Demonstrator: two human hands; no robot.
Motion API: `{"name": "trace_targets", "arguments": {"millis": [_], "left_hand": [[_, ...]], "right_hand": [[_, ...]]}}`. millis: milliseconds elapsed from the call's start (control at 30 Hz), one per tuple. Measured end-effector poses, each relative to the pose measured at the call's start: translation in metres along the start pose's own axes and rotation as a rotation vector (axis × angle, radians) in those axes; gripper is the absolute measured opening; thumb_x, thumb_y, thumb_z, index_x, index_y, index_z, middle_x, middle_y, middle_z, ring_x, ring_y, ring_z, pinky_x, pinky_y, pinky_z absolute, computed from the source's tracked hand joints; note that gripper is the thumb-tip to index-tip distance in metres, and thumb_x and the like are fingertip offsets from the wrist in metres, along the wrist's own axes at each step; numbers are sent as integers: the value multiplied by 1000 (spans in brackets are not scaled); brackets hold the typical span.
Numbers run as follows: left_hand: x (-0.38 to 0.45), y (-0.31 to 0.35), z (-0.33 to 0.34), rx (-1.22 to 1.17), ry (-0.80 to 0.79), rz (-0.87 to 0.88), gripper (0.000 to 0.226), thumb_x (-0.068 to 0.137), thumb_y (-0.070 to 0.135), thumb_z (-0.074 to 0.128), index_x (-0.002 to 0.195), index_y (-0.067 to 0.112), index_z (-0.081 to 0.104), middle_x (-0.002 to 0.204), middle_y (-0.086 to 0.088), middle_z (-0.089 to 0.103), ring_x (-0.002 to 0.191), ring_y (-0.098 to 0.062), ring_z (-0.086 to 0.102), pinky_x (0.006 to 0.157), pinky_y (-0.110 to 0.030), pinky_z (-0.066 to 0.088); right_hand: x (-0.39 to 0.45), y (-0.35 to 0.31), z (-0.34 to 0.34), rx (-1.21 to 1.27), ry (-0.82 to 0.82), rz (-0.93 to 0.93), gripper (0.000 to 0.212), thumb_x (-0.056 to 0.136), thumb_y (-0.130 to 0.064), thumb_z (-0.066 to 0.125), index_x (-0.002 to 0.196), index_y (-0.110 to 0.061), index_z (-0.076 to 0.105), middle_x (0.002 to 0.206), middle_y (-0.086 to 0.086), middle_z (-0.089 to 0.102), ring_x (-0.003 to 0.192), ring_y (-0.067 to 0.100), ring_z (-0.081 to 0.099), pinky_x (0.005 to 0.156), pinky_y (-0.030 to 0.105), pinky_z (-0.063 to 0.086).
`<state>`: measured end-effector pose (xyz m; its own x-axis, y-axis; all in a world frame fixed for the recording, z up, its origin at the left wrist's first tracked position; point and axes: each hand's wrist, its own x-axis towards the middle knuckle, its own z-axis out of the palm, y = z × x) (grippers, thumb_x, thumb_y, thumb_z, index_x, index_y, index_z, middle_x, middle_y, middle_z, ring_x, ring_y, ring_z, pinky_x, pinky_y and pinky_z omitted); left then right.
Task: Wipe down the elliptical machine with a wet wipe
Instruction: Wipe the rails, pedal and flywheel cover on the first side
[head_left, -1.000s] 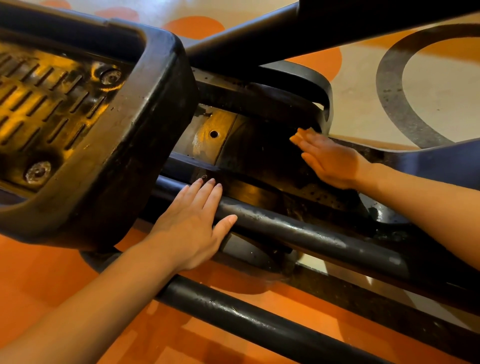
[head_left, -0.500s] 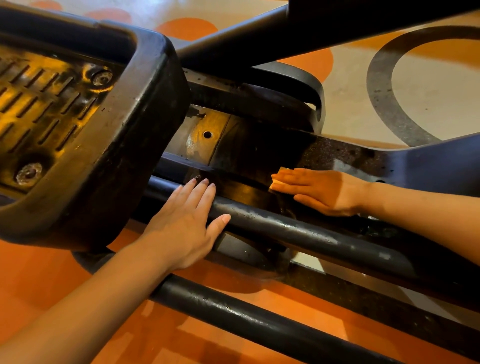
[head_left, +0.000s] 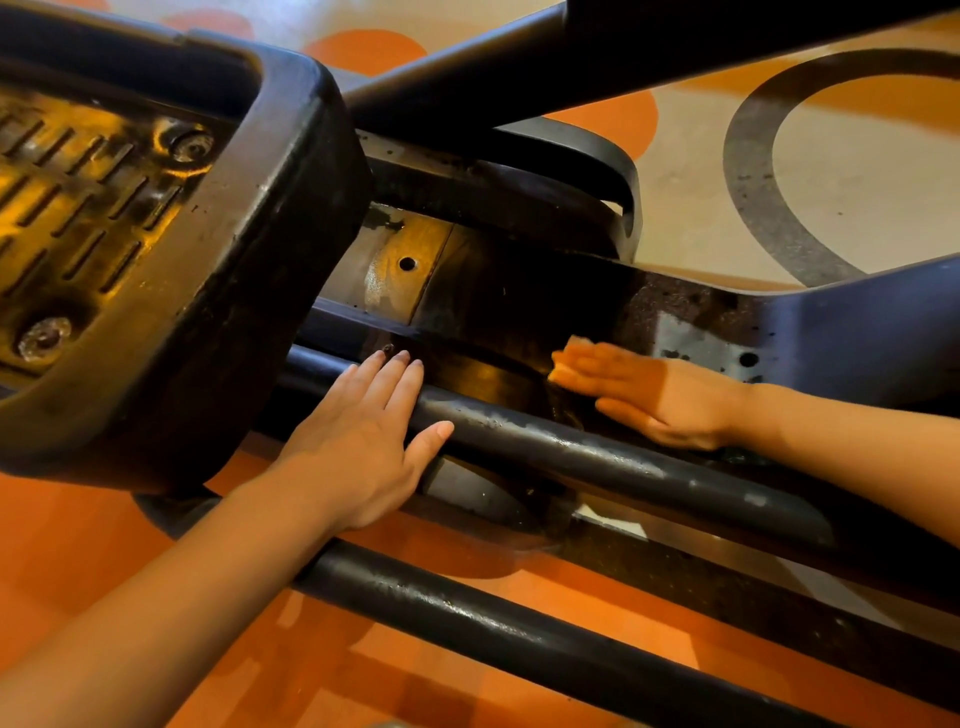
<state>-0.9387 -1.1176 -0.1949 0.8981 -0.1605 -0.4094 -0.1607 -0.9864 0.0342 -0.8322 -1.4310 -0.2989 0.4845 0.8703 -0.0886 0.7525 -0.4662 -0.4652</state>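
The left hand (head_left: 358, 457) is lying flat, fingers straight and together, across the upper black rail (head_left: 597, 457) of the elliptical machine (head_left: 519, 291), just beside the foot pedal (head_left: 156, 249). The right hand (head_left: 654, 397) is pressing flat, fingers extended, on the dark frame plate behind that rail. The wet wipe (head_left: 563, 364) is lying under its fingers, only an edge showing at the fingertips.

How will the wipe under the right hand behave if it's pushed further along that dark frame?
Probably limp: the wipe shows only as a thin edge beneath the flat right hand. It likely slides easily on the glossy frame, but may bunch near the screw hole.
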Motion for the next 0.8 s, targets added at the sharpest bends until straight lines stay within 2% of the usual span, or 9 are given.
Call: {"name": "trace_targets", "arguments": {"millis": [100, 200, 267, 333, 433, 533, 667, 733, 800], "left_hand": [[0, 0, 0, 9, -5, -1, 101, 72, 72, -14, 157, 19, -6, 166, 3, -7, 151, -12, -13, 113, -24, -13], [0, 0, -1, -1, -10, -3, 93, 80, 70, -6, 157, 19, -4, 166, 3, -6, 151, -12, -12, 113, -24, -13], [1, 0, -1, -10, -10, -3, 89, 83, 66, -1, 158, 19, -3, 166, 3, -5, 151, -12, -11, 113, -23, -13], [1, 0, -2, -7, -10, 1, 90, 82, 68, -2, 158, 19, -2, 166, 3, -4, 151, -12, -11, 112, -22, -13], [1, 1, -2, -1, -14, -6, 84, 91, 70, -1, 158, 19, -3, 166, 3, -5, 151, -12, -11, 111, -22, -13], [0, 3, -4, -2, -26, -16, 74, 98, 60, 13, 158, 18, -3, 166, 3, -5, 151, -12, -12, 113, -23, -11], [0, 3, -4, -16, -32, -19, 77, 95, 61, 12, 158, 18, -2, 166, 2, -4, 151, -12, -11, 113, -23, -11], [0, 3, -5, -10, -31, -18, 82, 90, 63, 8, 158, 18, -1, 166, 2, -3, 151, -12, -10, 112, -23, -11], [0, 3, -4, -4, -25, -18, 79, 93, 61, 11, 158, 18, -1, 166, 3, -3, 151, -11, -11, 112, -22, -11]], "right_hand": [[-4, 1, -5, -50, -25, -73, 52, 105, -34, 28, 153, -17, 28, 161, -1, 20, 150, 13, 10, 122, 33, 12], [-1, 13, -10, -141, 32, -88, 51, 104, -34, 30, 152, -17, 30, 160, 1, 24, 149, 16, 18, 120, 36, 22], [3, 22, -9, -138, 132, 52, 56, 103, -40, 27, 153, -15, 28, 160, 5, 25, 148, 20, 20, 118, 39, 24], [8, 31, -11, -107, 201, 299, 65, 99, -50, 18, 155, -16, 21, 161, 9, 17, 149, 23, 15, 120, 44, 22], [14, 39, -14, -95, 192, 529, 75, 96, -58, 12, 156, -13, 10, 163, 9, 1, 150, 22, 2, 123, 41, 10], [13, 31, -11, -77, 189, 499, 77, 98, -59, 16, 155, -7, 9, 163, 8, -5, 148, 17, -7, 120, 31, -1], [-7, 18, -11, 62, 176, 419, 75, 98, -59, 24, 156, -12, 14, 164, 0, -2, 146, 8, -9, 121, 32, 4], [-19, 14, -11, 22, 131, 332, 75, 97, -59, 24, 156, -14, 12, 164, -1, -2, 147, 8, -12, 121, 30, 1], [-31, 9, -10, -28, 73, 220, 73, 97, -57, 26, 156, -17, 13, 164, -3, -1, 149, 8, -8, 120, 27, 2]]}}
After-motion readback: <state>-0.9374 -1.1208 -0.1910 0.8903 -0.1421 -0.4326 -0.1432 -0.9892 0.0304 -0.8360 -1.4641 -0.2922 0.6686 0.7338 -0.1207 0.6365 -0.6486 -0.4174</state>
